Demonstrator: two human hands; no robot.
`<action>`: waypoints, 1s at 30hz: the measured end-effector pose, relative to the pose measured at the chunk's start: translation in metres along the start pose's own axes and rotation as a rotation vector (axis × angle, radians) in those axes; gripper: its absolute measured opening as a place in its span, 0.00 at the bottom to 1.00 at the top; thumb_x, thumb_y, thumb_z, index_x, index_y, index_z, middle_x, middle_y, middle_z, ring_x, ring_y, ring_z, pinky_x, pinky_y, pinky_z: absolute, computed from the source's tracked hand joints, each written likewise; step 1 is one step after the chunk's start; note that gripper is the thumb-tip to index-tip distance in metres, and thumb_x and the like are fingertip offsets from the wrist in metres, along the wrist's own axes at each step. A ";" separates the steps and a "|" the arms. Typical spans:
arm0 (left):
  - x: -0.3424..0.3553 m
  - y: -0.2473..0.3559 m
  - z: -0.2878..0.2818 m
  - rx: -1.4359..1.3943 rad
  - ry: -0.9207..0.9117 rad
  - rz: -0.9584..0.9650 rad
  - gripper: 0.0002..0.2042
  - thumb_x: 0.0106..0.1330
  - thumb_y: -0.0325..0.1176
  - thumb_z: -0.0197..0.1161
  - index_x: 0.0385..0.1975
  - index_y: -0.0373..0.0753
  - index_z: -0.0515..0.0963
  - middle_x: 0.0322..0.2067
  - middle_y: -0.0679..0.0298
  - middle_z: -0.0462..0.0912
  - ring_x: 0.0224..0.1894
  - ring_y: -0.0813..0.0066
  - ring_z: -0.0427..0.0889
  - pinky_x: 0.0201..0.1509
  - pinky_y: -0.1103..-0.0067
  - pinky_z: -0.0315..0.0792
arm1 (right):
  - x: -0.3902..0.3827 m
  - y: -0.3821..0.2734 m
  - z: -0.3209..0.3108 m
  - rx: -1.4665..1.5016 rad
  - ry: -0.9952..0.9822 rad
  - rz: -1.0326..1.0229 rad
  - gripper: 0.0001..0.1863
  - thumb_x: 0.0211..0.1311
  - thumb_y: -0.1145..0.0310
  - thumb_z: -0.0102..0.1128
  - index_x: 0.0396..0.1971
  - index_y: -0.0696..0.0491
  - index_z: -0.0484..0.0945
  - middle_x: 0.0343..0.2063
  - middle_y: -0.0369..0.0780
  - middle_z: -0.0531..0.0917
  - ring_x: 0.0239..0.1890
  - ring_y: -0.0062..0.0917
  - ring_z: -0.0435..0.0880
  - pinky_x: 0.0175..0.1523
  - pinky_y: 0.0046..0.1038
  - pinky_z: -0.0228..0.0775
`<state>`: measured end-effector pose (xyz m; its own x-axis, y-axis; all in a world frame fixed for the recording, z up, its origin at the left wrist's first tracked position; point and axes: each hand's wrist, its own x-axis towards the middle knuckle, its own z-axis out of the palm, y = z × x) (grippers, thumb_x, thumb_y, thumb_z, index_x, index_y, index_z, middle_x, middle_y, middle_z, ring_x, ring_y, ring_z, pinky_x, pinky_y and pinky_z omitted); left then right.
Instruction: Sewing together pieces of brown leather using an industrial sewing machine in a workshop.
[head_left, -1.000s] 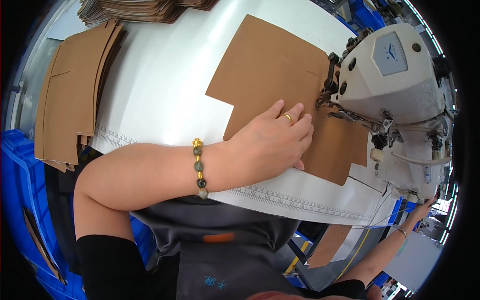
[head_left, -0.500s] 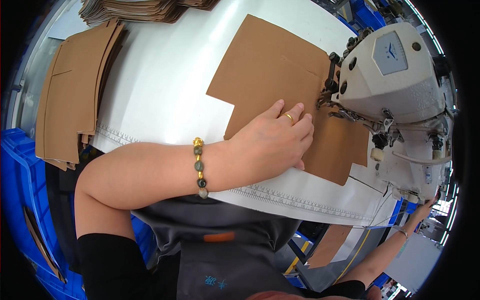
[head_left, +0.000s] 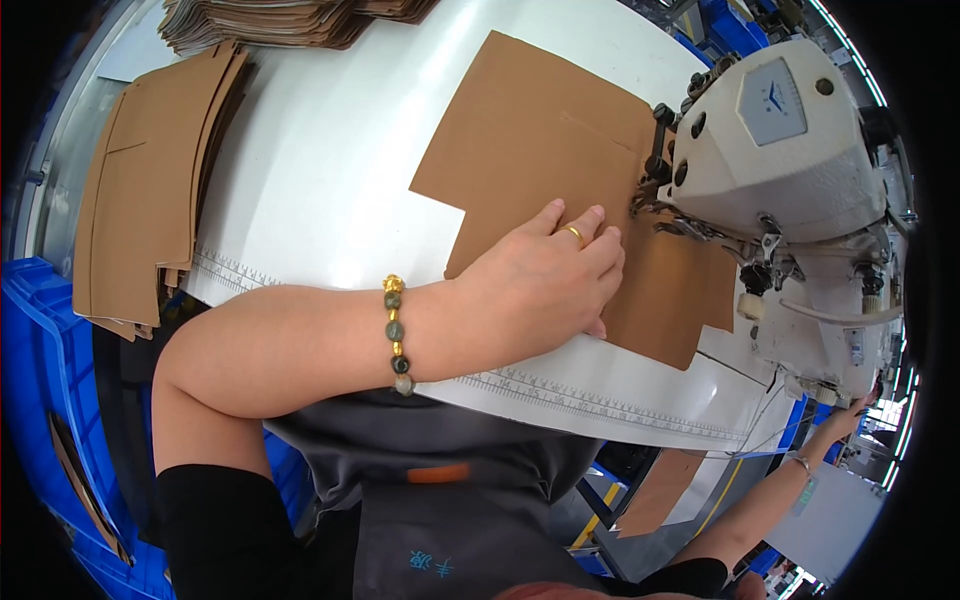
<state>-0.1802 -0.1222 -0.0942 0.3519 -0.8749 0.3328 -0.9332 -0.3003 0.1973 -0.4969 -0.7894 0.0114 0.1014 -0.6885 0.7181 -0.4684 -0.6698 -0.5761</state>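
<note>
My left hand lies with its fingers spread on a brown cut panel, which has notched corners and rests on the white work table. The panel's right part runs under the presser foot of a white industrial sewing machine. My fingertips are a short way left of the needle area. At the far right, my right hand reaches to the lower right end of the machine; its fingers are small and partly hidden there, so their grip is unclear.
A stack of brown panels sits on the table's left, another pile at the back. A blue crate stands below the left edge. A printed ruler runs along the front edge. More brown material shows below the table.
</note>
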 end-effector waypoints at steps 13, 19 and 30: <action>0.008 -0.001 -0.004 -0.052 -0.006 -0.001 0.31 0.60 0.50 0.67 0.57 0.34 0.76 0.59 0.58 0.76 0.66 0.60 0.72 0.68 0.64 0.68 | -0.213 -0.203 0.023 0.078 -0.088 -0.628 0.11 0.73 0.76 0.52 0.45 0.64 0.82 0.36 0.42 0.87 0.36 0.28 0.83 0.42 0.25 0.76; 0.005 -0.003 -0.017 -0.042 -0.069 -0.024 0.32 0.60 0.52 0.66 0.60 0.36 0.75 0.60 0.58 0.76 0.67 0.59 0.71 0.69 0.63 0.67 | -0.316 -0.341 0.105 0.067 -0.953 -1.094 0.29 0.44 0.74 0.63 0.53 0.45 0.82 0.23 0.36 0.78 0.24 0.32 0.80 0.28 0.34 0.73; 0.011 0.001 -0.023 -0.005 -0.079 0.003 0.33 0.58 0.51 0.67 0.59 0.35 0.75 0.59 0.57 0.77 0.63 0.56 0.75 0.67 0.64 0.69 | -0.331 -0.343 0.150 0.273 -0.767 -0.977 0.03 0.53 0.68 0.63 0.24 0.50 0.82 0.17 0.37 0.74 0.22 0.30 0.80 0.26 0.31 0.72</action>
<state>-0.1760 -0.1232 -0.0694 0.3418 -0.9033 0.2593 -0.9339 -0.2958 0.2007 -0.2378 -0.3733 -0.0875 0.8234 0.1998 0.5312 0.2740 -0.9596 -0.0638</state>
